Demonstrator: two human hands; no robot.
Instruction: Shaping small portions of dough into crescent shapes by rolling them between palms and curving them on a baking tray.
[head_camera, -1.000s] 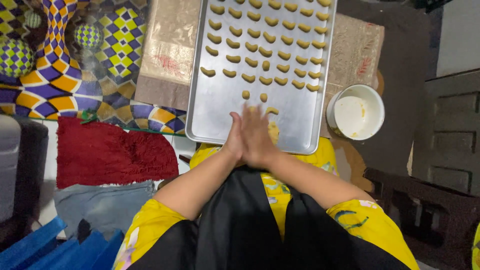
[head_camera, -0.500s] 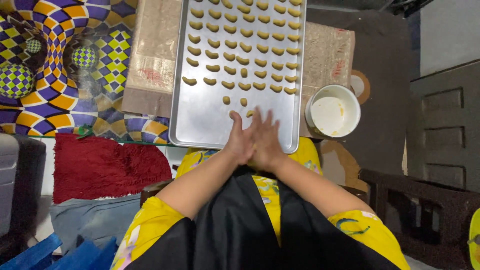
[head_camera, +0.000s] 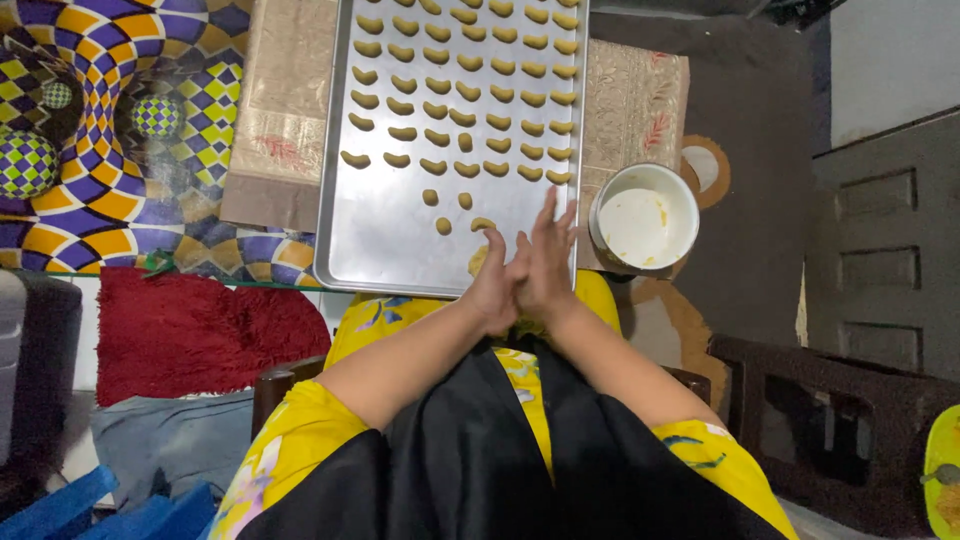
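**Palms pressed together over near edge of baking tray**

Near: person in black apron over yellow garment, both forearms converging at centre. Left hand (head_camera: 497, 285) and right hand (head_camera: 545, 262) flat palm-to-palm, fingers extended and pointing away toward the tray. A bit of yellow dough (head_camera: 478, 260) shows at the left hand's edge; whether more sits between the palms cannot be told. Neither grip is clenched – both flat, pressing each other.

Mid: metal baking tray (head_camera: 400, 250), long axis running away from the person, near strip mostly bare. Three small dough lumps (head_camera: 443, 226) just beyond the fingertips, one curved piece (head_camera: 482, 223) beside them.

Far: rows of crescent dough pieces (head_camera: 465, 90), each lying crosswise to the tray's long axis, apart from one another.

Right of tray: white bowl (head_camera: 645, 220), nearly empty. Left: patterned mat (head_camera: 110, 150), red rug (head_camera: 200, 335).

Handling judgement: dough looks soft, light, easily deformed; hold lightly by the mid-body, not by the thin tips.
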